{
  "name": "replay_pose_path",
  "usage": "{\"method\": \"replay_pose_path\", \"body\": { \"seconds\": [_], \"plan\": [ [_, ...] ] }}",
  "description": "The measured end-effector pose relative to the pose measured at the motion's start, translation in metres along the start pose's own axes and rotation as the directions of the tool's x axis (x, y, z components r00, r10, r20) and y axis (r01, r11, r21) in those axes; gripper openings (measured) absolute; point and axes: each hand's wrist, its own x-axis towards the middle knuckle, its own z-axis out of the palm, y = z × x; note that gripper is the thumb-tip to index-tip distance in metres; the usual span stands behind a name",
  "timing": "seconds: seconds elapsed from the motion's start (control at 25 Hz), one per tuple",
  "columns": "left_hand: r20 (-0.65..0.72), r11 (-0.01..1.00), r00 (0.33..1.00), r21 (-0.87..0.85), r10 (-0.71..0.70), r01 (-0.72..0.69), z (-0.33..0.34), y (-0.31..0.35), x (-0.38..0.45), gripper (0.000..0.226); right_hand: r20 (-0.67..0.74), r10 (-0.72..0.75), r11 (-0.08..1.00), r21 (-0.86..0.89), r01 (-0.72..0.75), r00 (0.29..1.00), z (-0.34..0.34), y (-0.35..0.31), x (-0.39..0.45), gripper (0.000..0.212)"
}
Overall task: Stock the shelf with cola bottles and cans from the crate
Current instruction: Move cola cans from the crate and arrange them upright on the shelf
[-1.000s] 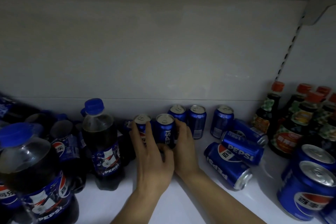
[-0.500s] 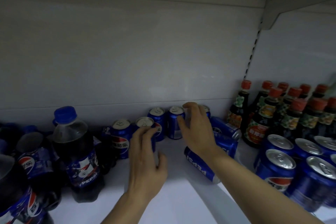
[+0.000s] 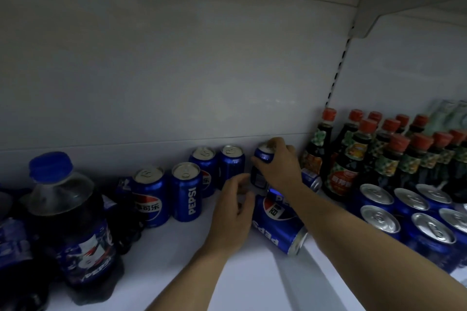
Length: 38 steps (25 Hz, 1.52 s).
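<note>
right hand [image 3: 279, 168] just hopped over from the paired cans, fingers now wrapped round an upright can [image 3: 261, 168] at the back of the shelf [image 3: 247, 283] | left hand [image 3: 233, 207] trailing, loosely curled, empty, beside a tipped can [image 3: 278, 225] | guessing row-straightening, fallen cans next

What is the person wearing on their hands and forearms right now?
Nothing that shows: the left hand and right hand are bare, without gloves, rings or a watch. Both forearms are bare up to the frame edge, with no sleeve in view.
</note>
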Motion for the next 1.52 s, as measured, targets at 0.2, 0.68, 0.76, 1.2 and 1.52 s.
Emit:
{"method": "replay_pose_path", "body": {
  "seconds": [0.2,0.68,0.76,1.2,1.52],
  "plan": [
    [0.09,0.99,0.991,-0.093,-0.101,0.11,-0.002,-0.004,0.007,0.036,0.2,-0.042,0.988,-0.137,0.071,0.979,-0.02,-0.011,0.026,0.06],
    [0.148,0.97,0.986,-0.215,-0.082,0.113,-0.002,-0.015,0.014,0.07,0.509,-0.365,0.926,0.281,0.251,0.78,-0.106,-0.049,0.003,0.081],
    [0.14,0.945,0.989,-0.313,-0.052,0.094,-0.005,-0.012,0.013,0.075,0.609,-0.369,0.924,0.32,0.208,0.702,-0.116,-0.053,-0.006,0.074],
    [-0.115,0.933,0.993,-0.36,-0.039,-0.005,-0.006,-0.01,0.014,0.078,0.48,-0.302,0.945,0.036,0.326,0.823,-0.097,-0.059,-0.003,0.046],
    [0.127,0.981,0.989,-0.167,-0.08,0.101,0.005,-0.02,0.014,0.042,0.436,-0.345,0.882,-0.153,0.446,0.831,-0.097,-0.047,0.023,0.055]
  ]
}}
